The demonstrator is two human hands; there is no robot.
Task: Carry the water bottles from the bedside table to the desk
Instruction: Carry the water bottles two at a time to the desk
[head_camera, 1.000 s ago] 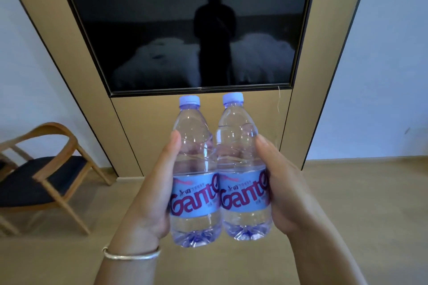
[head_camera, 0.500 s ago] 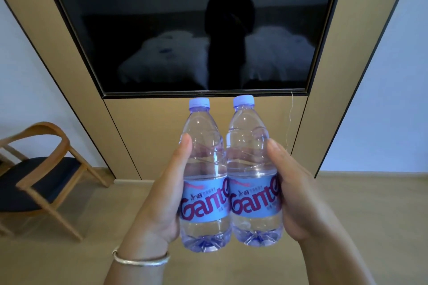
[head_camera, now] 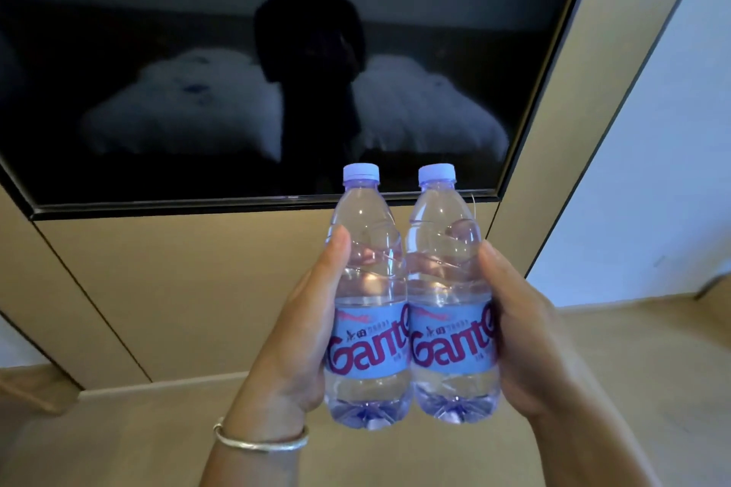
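Where tan wall panels [head_camera: 221,289] frame it, a dark screen [head_camera: 158,51].

pale wooden floor [head_camera: 633,387], a tan wall panel [head_camera: 197,289] standing on it

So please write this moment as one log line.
phase: carrying | left hand: grips left bottle | right hand: grips right bottle | bottles: upright, touching | desk: unseen

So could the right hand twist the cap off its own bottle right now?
Probably not. The right hand is wrapped round the right bottle, and the left hand is busy holding the left bottle, so neither is free for the cap.
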